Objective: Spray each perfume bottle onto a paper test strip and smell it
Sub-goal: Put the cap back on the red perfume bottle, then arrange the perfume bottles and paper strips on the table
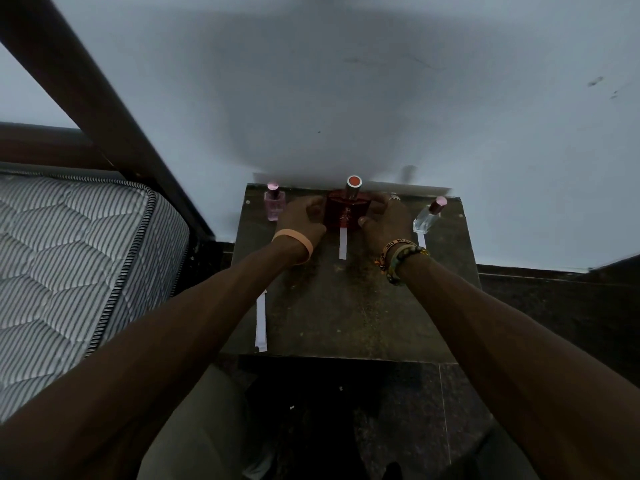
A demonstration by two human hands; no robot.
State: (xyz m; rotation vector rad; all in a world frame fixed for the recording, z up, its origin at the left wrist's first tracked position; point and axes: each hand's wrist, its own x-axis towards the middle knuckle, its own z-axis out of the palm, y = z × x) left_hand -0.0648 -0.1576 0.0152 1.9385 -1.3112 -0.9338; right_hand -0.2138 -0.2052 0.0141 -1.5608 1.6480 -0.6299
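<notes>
ME: Nearest of all, my left forearm [156,323] and right forearm [502,323] run up from the bottom corners; both reach toward the far end of the dark table [346,306].

FRIEND: And the hands?

ME: They meet at the red bottle [346,213]; it stands upright at the back of the table, close by the wall [346,98], its silver red-topped cap [354,183] on; my left hand [304,216] has its fingers curled tight against the bottle's left side; my right hand [384,220] curls round the right side, thumb at the front corner; the bottle sits between the two, held by both.

FRIEND: Lifted?

ME: Whether its base touches the table, I cannot tell.

FRIEND: The strips?

ME: The middle strip [343,244] lies just in front of the red bottle, between my wrists, pointing toward me; the left strip [260,320] lies at the table's left edge, nearer me, beside my left forearm; the right strip [421,240] shows just in front of the clear bottle [427,216], which stands right of my right hand; the pink bottle [274,204] stands just left of my left hand.

FRIEND: Anything else?

ME: An orange wristband [298,242] on my left wrist; beaded bracelets [401,258] on my right; a striped mattress [69,254] left of the table.
</notes>
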